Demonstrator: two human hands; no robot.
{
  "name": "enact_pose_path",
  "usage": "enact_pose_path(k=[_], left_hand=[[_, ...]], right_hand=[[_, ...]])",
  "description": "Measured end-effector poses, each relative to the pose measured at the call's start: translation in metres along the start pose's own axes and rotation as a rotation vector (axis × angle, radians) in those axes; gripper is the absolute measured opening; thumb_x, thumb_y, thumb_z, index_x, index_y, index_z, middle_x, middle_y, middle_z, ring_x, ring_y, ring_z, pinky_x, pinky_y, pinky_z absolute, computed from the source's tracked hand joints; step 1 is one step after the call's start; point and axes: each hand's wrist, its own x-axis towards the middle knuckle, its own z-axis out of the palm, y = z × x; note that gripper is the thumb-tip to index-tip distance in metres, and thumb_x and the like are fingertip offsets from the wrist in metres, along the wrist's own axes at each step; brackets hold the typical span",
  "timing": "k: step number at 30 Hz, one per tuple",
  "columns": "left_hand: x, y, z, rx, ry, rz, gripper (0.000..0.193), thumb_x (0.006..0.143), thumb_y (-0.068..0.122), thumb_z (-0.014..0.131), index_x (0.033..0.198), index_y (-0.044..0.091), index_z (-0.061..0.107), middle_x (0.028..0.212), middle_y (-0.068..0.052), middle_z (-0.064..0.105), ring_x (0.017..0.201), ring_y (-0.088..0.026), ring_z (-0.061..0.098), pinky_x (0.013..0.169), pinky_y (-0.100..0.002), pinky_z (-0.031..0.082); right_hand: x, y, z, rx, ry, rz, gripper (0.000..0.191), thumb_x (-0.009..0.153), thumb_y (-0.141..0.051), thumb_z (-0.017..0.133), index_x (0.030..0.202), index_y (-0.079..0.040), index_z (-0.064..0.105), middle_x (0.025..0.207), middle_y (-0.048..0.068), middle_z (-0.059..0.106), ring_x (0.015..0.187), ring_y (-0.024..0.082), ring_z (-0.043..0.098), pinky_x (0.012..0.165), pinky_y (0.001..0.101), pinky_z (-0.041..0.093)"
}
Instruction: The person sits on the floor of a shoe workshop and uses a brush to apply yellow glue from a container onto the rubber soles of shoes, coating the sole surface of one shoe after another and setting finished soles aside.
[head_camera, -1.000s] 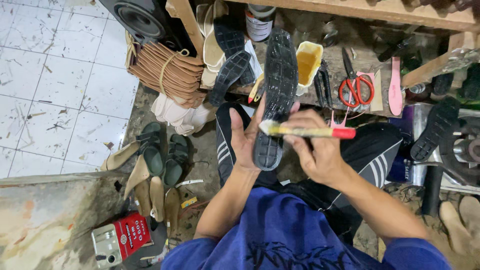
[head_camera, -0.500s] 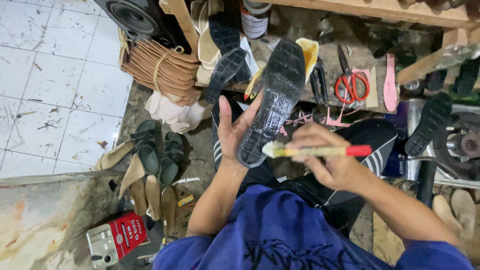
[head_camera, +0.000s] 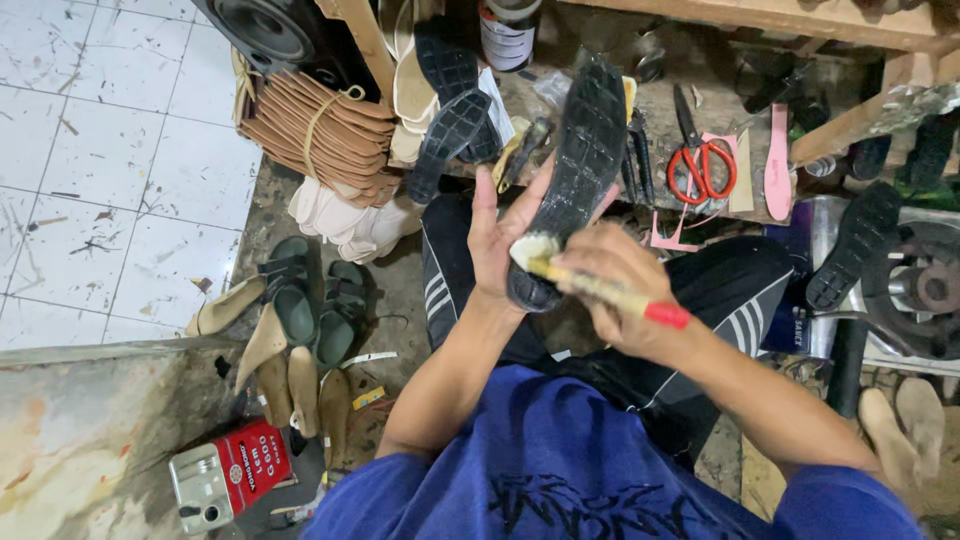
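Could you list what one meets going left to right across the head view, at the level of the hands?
White tiled floor → green sandals → left hand → black shoe sole → brush in the right hand → red-handled scissors → pink insole.

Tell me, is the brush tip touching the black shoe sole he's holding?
Touching. The head view shows the brush in the right hand with its bristles pressed on the heel end of the black sole, which the left hand holds.
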Motion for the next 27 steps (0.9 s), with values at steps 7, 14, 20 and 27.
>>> enact_pose_path(k=[7, 14, 20, 27], left_hand=[[0.002, 0.003, -0.012, -0.277, 0.078, 0.030, 0.093, 0.107, 0.072, 0.034, 0.167, 0.002, 0.025, 0.163, -0.023, 0.038, 0.153, -0.041, 0.034, 0.130, -0.049, 0.026], [0.000, 0.012, 0.000, -0.411, -0.101, -0.143, 0.084, 0.111, 0.069, 0.035, 0.164, 0.004, 0.031, 0.160, -0.031, 0.040, 0.147, -0.047, 0.038, 0.101, -0.051, 0.056], [0.004, 0.017, 0.005, -0.531, -0.095, -0.223, 0.094, 0.105, 0.071, 0.030, 0.165, -0.001, 0.022, 0.163, -0.030, 0.030, 0.152, -0.049, 0.032, 0.104, -0.055, 0.053], [0.014, -0.008, 0.005, -0.455, 0.014, -0.025, 0.097, 0.110, 0.072, 0.024, 0.173, -0.001, 0.014, 0.171, -0.024, 0.027, 0.157, -0.039, 0.028, 0.133, -0.051, 0.024]], right_hand=[[-0.017, 0.001, 0.013, 0.018, 0.020, -0.305, 0.024, 0.095, -0.013, 0.060, 0.109, 0.005, 0.063, 0.109, 0.018, 0.065, 0.096, 0.037, 0.067, 0.087, 0.0493, 0.056], [-0.029, 0.027, -0.006, -0.026, 0.086, 0.057, 0.013, 0.102, 0.000, 0.061, 0.113, 0.005, 0.066, 0.109, 0.019, 0.067, 0.097, 0.034, 0.070, 0.086, 0.0461, 0.059], [-0.021, 0.013, -0.008, -0.005, -0.116, -0.477, 0.024, 0.090, -0.004, 0.068, 0.112, 0.006, 0.064, 0.104, 0.018, 0.066, 0.093, 0.037, 0.070, 0.086, 0.0484, 0.059], [-0.019, -0.003, -0.006, -0.238, 0.022, -0.296, 0.027, 0.089, -0.005, 0.075, 0.111, 0.008, 0.065, 0.108, 0.021, 0.066, 0.099, 0.039, 0.068, 0.087, 0.0482, 0.058]])
